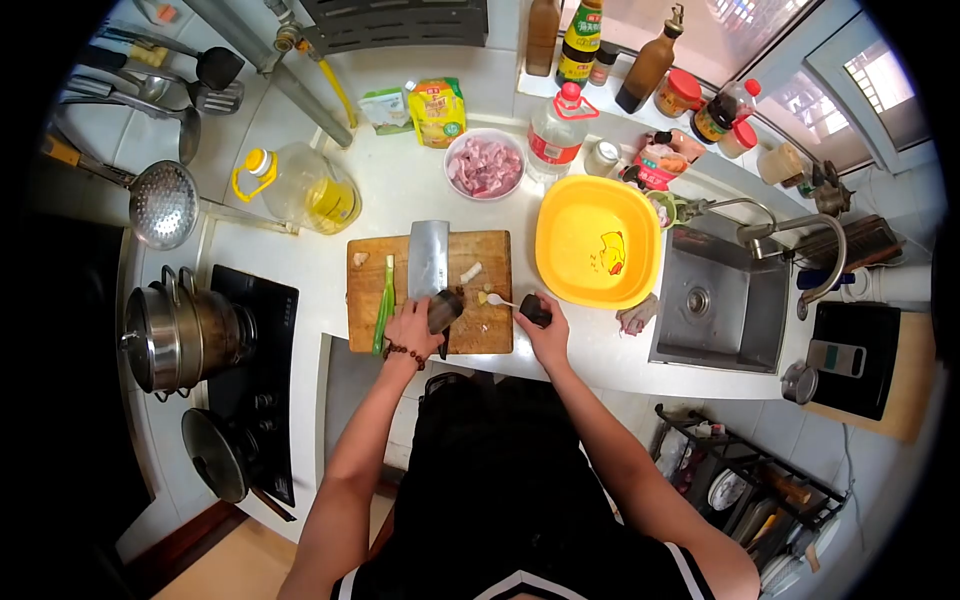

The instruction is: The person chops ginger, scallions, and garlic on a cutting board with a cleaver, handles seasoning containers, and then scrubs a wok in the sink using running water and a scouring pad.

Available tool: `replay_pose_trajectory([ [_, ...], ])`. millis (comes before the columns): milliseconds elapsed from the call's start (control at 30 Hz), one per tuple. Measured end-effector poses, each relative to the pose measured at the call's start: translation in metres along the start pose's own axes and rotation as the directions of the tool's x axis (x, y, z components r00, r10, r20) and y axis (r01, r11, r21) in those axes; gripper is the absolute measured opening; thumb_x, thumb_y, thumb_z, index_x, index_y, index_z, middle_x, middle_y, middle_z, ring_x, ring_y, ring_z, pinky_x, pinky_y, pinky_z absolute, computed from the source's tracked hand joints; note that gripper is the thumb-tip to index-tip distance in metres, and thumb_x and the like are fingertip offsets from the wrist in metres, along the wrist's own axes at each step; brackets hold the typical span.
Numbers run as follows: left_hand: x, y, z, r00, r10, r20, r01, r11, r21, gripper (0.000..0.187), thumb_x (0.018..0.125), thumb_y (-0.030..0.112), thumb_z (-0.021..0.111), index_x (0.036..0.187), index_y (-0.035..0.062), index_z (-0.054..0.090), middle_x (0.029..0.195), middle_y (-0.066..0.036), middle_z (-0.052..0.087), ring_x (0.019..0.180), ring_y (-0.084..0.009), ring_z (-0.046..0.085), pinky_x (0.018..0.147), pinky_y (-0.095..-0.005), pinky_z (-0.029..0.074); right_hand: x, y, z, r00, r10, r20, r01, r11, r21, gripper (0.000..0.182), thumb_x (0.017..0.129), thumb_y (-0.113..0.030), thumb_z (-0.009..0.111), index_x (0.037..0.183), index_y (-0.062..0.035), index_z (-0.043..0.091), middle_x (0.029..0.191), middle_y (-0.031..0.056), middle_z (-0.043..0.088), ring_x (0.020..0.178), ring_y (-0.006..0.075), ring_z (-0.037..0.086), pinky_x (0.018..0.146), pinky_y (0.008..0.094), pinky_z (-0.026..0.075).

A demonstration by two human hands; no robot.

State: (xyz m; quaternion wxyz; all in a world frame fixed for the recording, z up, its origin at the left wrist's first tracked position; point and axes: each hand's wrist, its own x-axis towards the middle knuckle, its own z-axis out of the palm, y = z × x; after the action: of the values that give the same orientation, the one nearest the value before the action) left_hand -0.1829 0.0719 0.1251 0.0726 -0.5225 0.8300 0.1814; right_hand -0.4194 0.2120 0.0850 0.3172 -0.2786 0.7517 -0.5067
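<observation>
My left hand (pixel 410 328), a beaded bracelet at its wrist, grips a small spice jar (pixel 445 311) with dark contents, tilted over the wooden cutting board (pixel 490 248). In my right hand (pixel 547 332) is a black jar lid (pixel 536 310) with a small white spoon (pixel 502 301) sticking out to the left over the board. Across the board's middle lies a cleaver (pixel 429 258), its handle partly hidden by my left hand and the jar. Green onion (pixel 386 303) lies along the left side. Small pale pieces (pixel 471 272) lie to the right of the blade.
Behind the board stands a bowl of raw meat (pixel 485 164). A yellow basin (pixel 598 242) is right of it, beside the sink (pixel 706 300). A large oil jug (pixel 305 190) stands at the left, near the cooktop (pixel 262 370) with a steamer pot (pixel 165 335) and frying pan (pixel 215 456).
</observation>
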Motion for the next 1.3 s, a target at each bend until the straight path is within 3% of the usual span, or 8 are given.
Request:
replay_pose_trajectory([
  [167, -0.006, -0.002, 0.000, 0.999, 0.003, -0.039, -0.004, 0.999, -0.035, 0.077, 0.062, 0.026, 0.088, 0.131, 0.0112, 0.056, 0.117, -0.013, 0.063, 0.111, -0.0356, 0.060, 0.094, -0.0465, 0.050, 0.001, 0.007, 0.000, 1.000, 0.007, 0.006, -0.007, 1.000, 0.003, 0.061, 0.078, -0.020, 0.089, 0.130, -0.0046, 0.060, 0.107, 0.0127, 0.069, 0.095, 0.0181, 0.069, 0.082, 0.0306, 0.058],
  [467, -0.025, -0.014, 0.019, 0.984, -0.010, -0.180, -0.065, 0.912, -0.406, 0.077, 0.064, 0.023, 0.091, 0.131, 0.0070, 0.056, 0.122, -0.015, 0.065, 0.113, -0.0367, 0.061, 0.097, -0.0450, 0.050, 0.001, 0.011, -0.004, 0.996, 0.044, 0.073, -0.054, 0.989, 0.138, 0.061, 0.079, -0.016, 0.089, 0.131, -0.0045, 0.059, 0.111, 0.0135, 0.068, 0.095, 0.0172, 0.068, 0.083, 0.0300, 0.058],
  [733, -0.042, -0.003, 0.027, 0.969, 0.002, -0.248, -0.160, 0.768, -0.621, 0.077, 0.069, 0.019, 0.093, 0.132, 0.0012, 0.053, 0.124, -0.017, 0.064, 0.114, -0.0287, 0.065, 0.098, -0.0395, 0.051, -0.004, -0.083, -0.038, 0.956, -0.060, 0.289, -0.031, 0.954, 0.300, 0.063, 0.079, -0.012, 0.088, 0.134, -0.0056, 0.060, 0.115, 0.0112, 0.067, 0.095, 0.0156, 0.067, 0.084, 0.0284, 0.056],
  [833, -0.038, 0.012, 0.038, 0.945, 0.014, -0.327, -0.278, 0.564, -0.778, 0.078, 0.071, 0.016, 0.092, 0.135, 0.0011, 0.050, 0.125, -0.015, 0.063, 0.113, -0.0254, 0.065, 0.097, -0.0382, 0.053, -0.010, -0.165, -0.062, 0.849, -0.254, 0.464, 0.301, 0.953, -0.029, 0.062, 0.074, -0.012, 0.088, 0.131, -0.0060, 0.062, 0.125, 0.0113, 0.067, 0.103, 0.0218, 0.069, 0.091, 0.0321, 0.055],
  [933, -0.036, 0.038, 0.018, 0.922, 0.089, -0.377, -0.359, 0.566, -0.742, 0.078, 0.073, 0.015, 0.092, 0.137, 0.0035, 0.048, 0.124, -0.013, 0.063, 0.113, -0.0226, 0.064, 0.096, -0.0361, 0.053, -0.016, -0.210, -0.069, 0.740, -0.424, 0.522, 0.542, 0.835, -0.090, 0.063, 0.072, -0.013, 0.088, 0.130, -0.0067, 0.064, 0.128, 0.0120, 0.066, 0.113, 0.0239, 0.068, 0.094, 0.0353, 0.054],
  [967, -0.034, 0.045, 0.013, 0.915, 0.132, -0.382, -0.392, 0.519, -0.760, 0.077, 0.072, 0.015, 0.092, 0.135, 0.0047, 0.049, 0.124, -0.013, 0.064, 0.113, -0.0229, 0.065, 0.096, -0.0355, 0.054, -0.020, -0.222, -0.069, 0.723, -0.445, 0.528, 0.578, 0.809, -0.108, 0.062, 0.072, -0.014, 0.088, 0.129, -0.0075, 0.064, 0.129, 0.0143, 0.066, 0.113, 0.0295, 0.067, 0.096, 0.0374, 0.054],
  [1067, -0.035, 0.067, -0.008, 0.872, 0.170, -0.459, -0.488, 0.391, -0.781, 0.077, 0.070, 0.011, 0.091, 0.135, 0.0047, 0.050, 0.127, -0.013, 0.063, 0.115, -0.0237, 0.065, 0.098, -0.0363, 0.053, -0.032, -0.256, -0.079, 0.677, -0.440, 0.590, 0.679, 0.683, -0.270, 0.063, 0.071, -0.014, 0.088, 0.129, -0.0067, 0.064, 0.129, 0.0138, 0.066, 0.115, 0.0299, 0.066, 0.097, 0.0374, 0.053],
  [1300, -0.027, 0.084, -0.038, 0.778, 0.285, -0.560, -0.629, 0.343, -0.698, 0.081, 0.068, 0.013, 0.094, 0.133, 0.0055, 0.047, 0.132, -0.016, 0.062, 0.116, -0.0267, 0.065, 0.098, -0.0373, 0.054, -0.055, -0.305, -0.110, 0.679, -0.537, 0.501, 0.717, 0.631, -0.295, 0.062, 0.071, -0.018, 0.087, 0.128, -0.0116, 0.065, 0.127, 0.0107, 0.065, 0.103, 0.0333, 0.068, 0.090, 0.0415, 0.056],
])
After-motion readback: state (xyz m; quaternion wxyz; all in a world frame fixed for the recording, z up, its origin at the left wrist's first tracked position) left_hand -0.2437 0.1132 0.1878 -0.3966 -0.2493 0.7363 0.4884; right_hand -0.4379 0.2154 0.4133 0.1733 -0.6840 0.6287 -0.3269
